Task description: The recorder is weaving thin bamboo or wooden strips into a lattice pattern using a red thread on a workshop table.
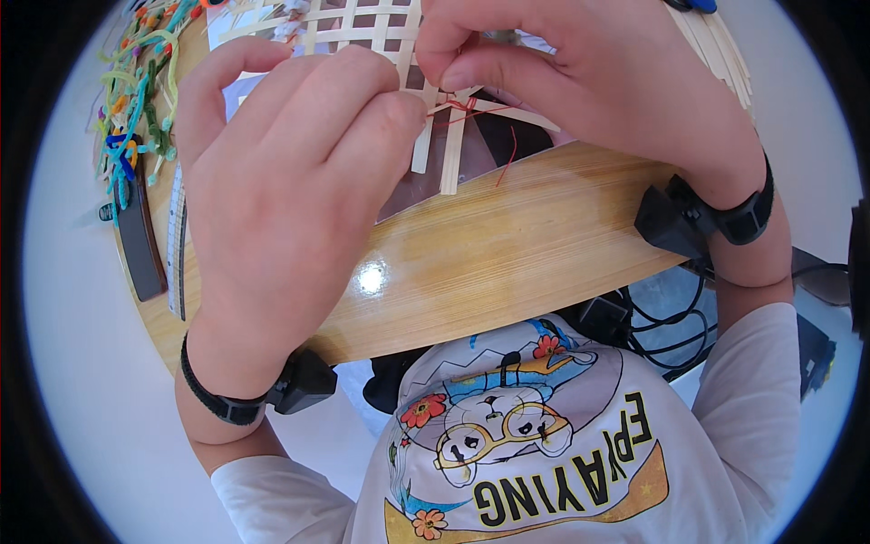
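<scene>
A lattice of pale flat strips [450, 161], woven over and under, lies on a dark, glossy sheet at the table's far side. Red thread [513, 150] is wound about a crossing at the lattice's near corner, and one loose tail hangs to the right. My left hand [294, 172] is closed beside that crossing, a length of thread running to its fingertips. Just above the crossing, my right hand [589, 86] pinches with thumb and forefinger at the thread. The pinched bit itself is mostly hidden by the fingers.
Colourful fuzzy craft stems [136, 109] are heaped at the far left. Nearer stand a dark, long case-like object [140, 240] and a clear ruler [177, 245]. More pale strips [716, 54] lie far right. Black cables [666, 326] hang below the wooden table's [507, 236] near edge.
</scene>
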### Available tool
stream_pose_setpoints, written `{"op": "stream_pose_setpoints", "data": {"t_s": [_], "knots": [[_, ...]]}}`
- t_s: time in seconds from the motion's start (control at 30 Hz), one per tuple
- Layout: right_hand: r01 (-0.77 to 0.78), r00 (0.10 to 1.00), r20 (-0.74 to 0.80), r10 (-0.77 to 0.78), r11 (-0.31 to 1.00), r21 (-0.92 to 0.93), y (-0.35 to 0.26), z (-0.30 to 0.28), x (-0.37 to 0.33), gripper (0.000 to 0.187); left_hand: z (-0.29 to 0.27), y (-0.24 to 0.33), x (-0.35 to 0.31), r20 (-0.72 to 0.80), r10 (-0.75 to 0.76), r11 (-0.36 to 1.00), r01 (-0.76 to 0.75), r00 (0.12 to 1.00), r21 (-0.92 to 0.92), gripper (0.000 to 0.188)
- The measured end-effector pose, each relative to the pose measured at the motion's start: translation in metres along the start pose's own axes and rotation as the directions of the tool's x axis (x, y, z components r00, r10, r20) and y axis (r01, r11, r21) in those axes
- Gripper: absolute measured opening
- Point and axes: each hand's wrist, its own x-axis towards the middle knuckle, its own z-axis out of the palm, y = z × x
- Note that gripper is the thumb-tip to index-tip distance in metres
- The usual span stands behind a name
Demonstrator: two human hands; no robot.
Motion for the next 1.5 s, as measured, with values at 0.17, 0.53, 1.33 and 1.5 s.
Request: {"op": "stream_pose_setpoints", "data": {"t_s": [0.17,0.53,1.33,1.5], "knots": [[-0.003,1.000,0.014,0.003,0.999,0.043,-0.005,-0.003,0.001,0.001,-0.001,0.001,0.000,0.005,-0.009,1.000,0.009,1.000,-0.011,0.019],[-0.013,1.000,0.020,0.015,0.997,-0.079,-0.004,0.000,0.001,0.003,0.000,0.003,-0.001,-0.006,-0.025,0.999,0.025,1.000,-0.026,0.019],[0.184,0.981,-0.024,-0.192,0.965,-0.184,0.005,0.005,-0.004,0.004,0.000,0.003,-0.002,-0.007,-0.019,0.999,0.019,1.000,-0.031,0.019],[0.164,0.985,-0.001,-0.170,0.953,-0.254,0.008,0.010,-0.002,0.005,-0.001,0.004,-0.002,0.001,-0.018,1.000,0.018,1.000,-0.025,0.019]]}}
